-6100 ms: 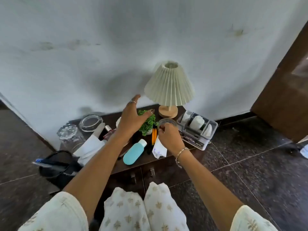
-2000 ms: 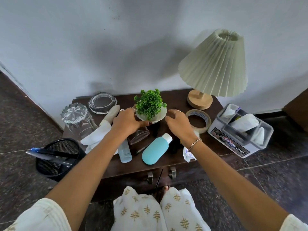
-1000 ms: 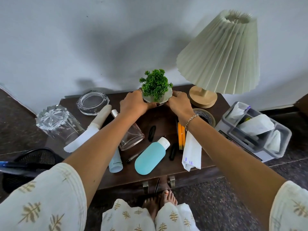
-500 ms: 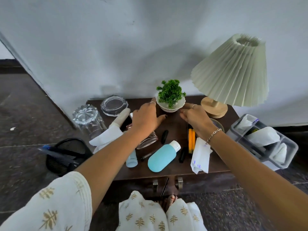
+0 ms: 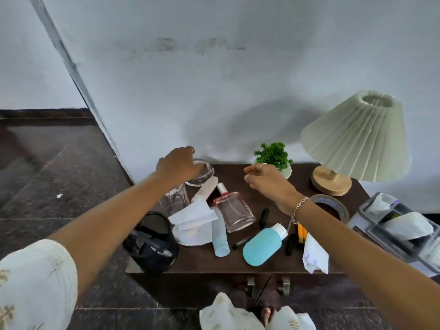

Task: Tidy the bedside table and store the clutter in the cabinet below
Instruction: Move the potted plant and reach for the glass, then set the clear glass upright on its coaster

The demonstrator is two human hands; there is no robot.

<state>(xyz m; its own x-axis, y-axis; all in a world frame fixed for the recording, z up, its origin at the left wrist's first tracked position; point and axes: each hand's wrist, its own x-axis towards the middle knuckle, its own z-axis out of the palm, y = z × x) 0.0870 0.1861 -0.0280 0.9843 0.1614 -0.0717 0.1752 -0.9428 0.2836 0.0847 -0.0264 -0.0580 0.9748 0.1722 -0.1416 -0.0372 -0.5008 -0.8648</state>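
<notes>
- Left hand (image 5: 177,164) curled over the rim of the glass ashtray (image 5: 202,173) at the back left of the tabletop (image 5: 240,177); grip itself partly hidden.
- Right hand (image 5: 263,179) hovering loosely curled, holding nothing, just in front of the small plant (image 5: 273,156).
- Risk: smooth glass slipping from a top grip, or knocking the tumbler (image 5: 173,198) just beside the wrist.
- Risk: sleeve or forearm sweeping the mesh pen cup (image 5: 152,244) off the front corner.
- Clutter awaiting storage: perfume bottle (image 5: 233,211), teal bottle (image 5: 260,246), tissues (image 5: 192,222), tape roll (image 5: 333,204).
- Dark wood tabletop against a pale scuffed wall; lamp (image 5: 357,139) at right; cabinet handles (image 5: 284,285) below; dark stone floor.
</notes>
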